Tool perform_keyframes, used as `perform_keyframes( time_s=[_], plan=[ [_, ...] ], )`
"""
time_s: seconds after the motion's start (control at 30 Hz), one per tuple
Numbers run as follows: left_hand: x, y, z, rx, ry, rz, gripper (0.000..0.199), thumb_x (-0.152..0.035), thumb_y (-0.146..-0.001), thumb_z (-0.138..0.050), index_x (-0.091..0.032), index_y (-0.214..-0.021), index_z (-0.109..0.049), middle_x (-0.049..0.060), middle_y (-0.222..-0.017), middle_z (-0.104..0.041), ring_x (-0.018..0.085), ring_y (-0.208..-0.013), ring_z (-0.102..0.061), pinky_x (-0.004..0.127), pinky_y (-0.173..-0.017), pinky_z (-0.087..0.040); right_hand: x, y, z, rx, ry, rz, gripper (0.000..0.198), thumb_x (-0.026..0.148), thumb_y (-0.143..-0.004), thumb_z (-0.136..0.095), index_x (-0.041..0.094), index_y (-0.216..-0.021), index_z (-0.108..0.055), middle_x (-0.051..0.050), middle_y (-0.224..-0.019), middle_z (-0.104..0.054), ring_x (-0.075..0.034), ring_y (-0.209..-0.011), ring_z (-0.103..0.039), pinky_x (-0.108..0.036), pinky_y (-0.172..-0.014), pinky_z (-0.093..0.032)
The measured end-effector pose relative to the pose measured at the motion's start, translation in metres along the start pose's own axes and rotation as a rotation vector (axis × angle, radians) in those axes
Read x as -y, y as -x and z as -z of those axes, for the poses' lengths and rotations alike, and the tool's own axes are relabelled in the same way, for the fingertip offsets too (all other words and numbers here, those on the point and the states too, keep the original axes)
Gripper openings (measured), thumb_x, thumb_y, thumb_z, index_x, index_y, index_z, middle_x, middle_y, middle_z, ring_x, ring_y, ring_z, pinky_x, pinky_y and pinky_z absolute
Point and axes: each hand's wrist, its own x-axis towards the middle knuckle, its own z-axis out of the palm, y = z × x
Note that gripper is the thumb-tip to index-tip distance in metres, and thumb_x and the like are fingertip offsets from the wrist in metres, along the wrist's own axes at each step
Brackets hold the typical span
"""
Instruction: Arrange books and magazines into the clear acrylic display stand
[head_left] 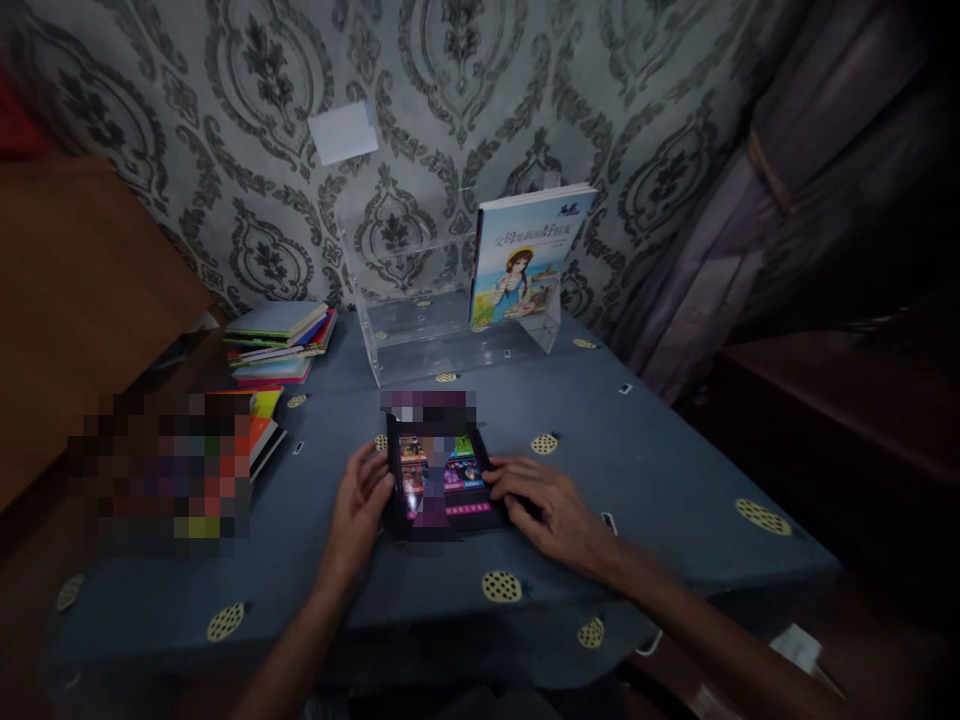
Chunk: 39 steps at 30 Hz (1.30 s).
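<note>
A dark, glossy-covered book (466,494) with small coloured pictures and a pink strip of text lies on the tablecloth in front of me. Part of its cover is blurred out by pixel blocks. My left hand (361,490) grips its left edge, with thumb and fingers bent around the side. At the opposite edge, my right hand (547,510) holds on with its fingertips on the border. Behind the book stands a clear acrylic rack (420,355), with a light-blue picture-covered book (525,260) upright at its right end.
A stack of books (277,335) lies at the table's back left. Nearer, more books (259,440) are partly pixelated. The blue tablecloth (660,470) has a pineapple pattern. A brown panel (82,300) borders the left; a curtain (705,260) hangs at right before the patterned wall.
</note>
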Motion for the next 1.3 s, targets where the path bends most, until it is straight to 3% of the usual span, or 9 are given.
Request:
perform_keyframes(
  time_s=[0.1,0.23,0.37,0.53,0.73,0.87,1.0,1.13,1.3],
  plan=[
    [-0.003,-0.001,-0.007,-0.054,0.149,0.106,0.061,-0.042,-0.078,-0.069,-0.022,-0.133,-0.048,0.014,-0.14,-0.057,0.027,-0.121,-0.062,0.041,-0.098,-0.053,0.003,0.0,0.0,0.006,0.027,0.015,0.019,0.014,-0.087,-0.05,0.023,-0.091,-0.067,-0.008,-0.108,-0.075,-0.027,-0.116,-0.063,-0.048,-0.094,-0.053],
    [-0.019,0.002,-0.019,0.105,0.288,0.277,0.06,-0.04,-0.066,-0.078,-0.015,-0.117,-0.06,0.014,-0.116,-0.071,0.03,-0.106,-0.069,0.043,-0.092,-0.055,0.008,0.0,-0.004,0.034,0.008,0.004,0.022,0.013,-0.086,-0.051,0.023,-0.094,-0.068,-0.007,-0.108,-0.074,-0.026,-0.118,-0.061,-0.048,-0.096,-0.052],
    [-0.037,-0.004,-0.018,0.146,0.288,0.252,0.063,-0.039,-0.063,-0.081,-0.015,-0.118,-0.06,0.01,-0.107,-0.074,0.028,-0.099,-0.071,0.044,-0.092,-0.055,0.01,-0.003,-0.009,0.047,-0.06,-0.044,0.022,0.014,-0.086,-0.053,0.024,-0.097,-0.07,-0.007,-0.11,-0.073,-0.026,-0.12,-0.059,-0.051,-0.099,-0.049],
    [-0.06,-0.026,-0.005,0.212,0.012,-0.125,0.052,-0.041,-0.077,-0.071,-0.019,-0.122,-0.06,0.007,-0.122,-0.069,0.027,-0.117,-0.062,0.04,-0.103,-0.048,0.002,-0.032,-0.009,-0.009,-0.337,-0.226,0.026,0.036,-0.093,-0.053,0.023,-0.108,-0.069,-0.01,-0.114,-0.072,-0.025,-0.11,-0.064,-0.048,-0.1,-0.048],
    [-0.089,-0.038,0.011,0.389,-0.488,-0.532,0.037,-0.031,-0.095,-0.049,-0.024,-0.13,-0.06,0.005,-0.125,-0.069,0.023,-0.116,-0.063,0.038,-0.102,-0.048,-0.011,-0.079,0.017,-0.057,-1.101,-0.529,0.063,0.069,-0.095,-0.03,0.018,-0.093,-0.066,-0.014,-0.101,-0.075,-0.025,-0.098,-0.07,-0.04,-0.086,-0.055],
    [-0.084,-0.047,0.018,0.505,-0.766,-0.824,0.042,-0.014,-0.093,-0.043,-0.032,-0.126,-0.063,0.004,-0.134,-0.065,0.025,-0.136,-0.049,0.056,-0.119,-0.021,-0.01,-0.081,0.03,-0.082,-1.22,-0.58,0.056,0.072,-0.088,-0.045,0.019,-0.087,-0.064,-0.011,-0.088,-0.075,-0.024,-0.083,-0.071,-0.038,-0.077,-0.057],
    [-0.058,-0.057,0.021,0.443,-1.054,-0.852,0.062,0.002,-0.083,-0.043,-0.036,-0.128,-0.061,0.005,-0.147,-0.054,0.028,-0.148,-0.028,0.07,-0.116,-0.008,-0.019,-0.064,0.02,-0.086,-1.005,-0.618,0.039,0.048,-0.07,-0.08,0.021,-0.09,-0.06,0.001,-0.074,-0.07,-0.013,-0.056,-0.062,-0.026,-0.057,-0.052],
    [-0.029,-0.06,0.027,0.377,-1.194,-0.698,0.077,0.009,-0.076,-0.041,-0.038,-0.135,-0.055,0.007,-0.151,-0.048,0.029,-0.147,-0.03,0.069,-0.113,-0.022,-0.03,-0.044,0.009,0.02,-0.54,-0.513,0.029,0.039,-0.07,-0.077,0.021,-0.081,-0.057,0.005,-0.059,-0.063,-0.011,-0.05,-0.054,-0.022,-0.049,-0.042],
    [-0.003,-0.063,0.027,0.234,-1.05,-0.58,0.048,-0.006,-0.091,-0.04,-0.028,-0.128,-0.061,0.009,-0.14,-0.058,0.026,-0.129,-0.053,0.053,-0.105,-0.046,-0.01,-0.05,0.01,0.05,0.199,-0.299,0.006,0.026,-0.08,-0.068,0.023,-0.081,-0.064,-0.002,-0.076,-0.067,-0.017,-0.068,-0.06,-0.027,-0.059,-0.043]
  ],
)
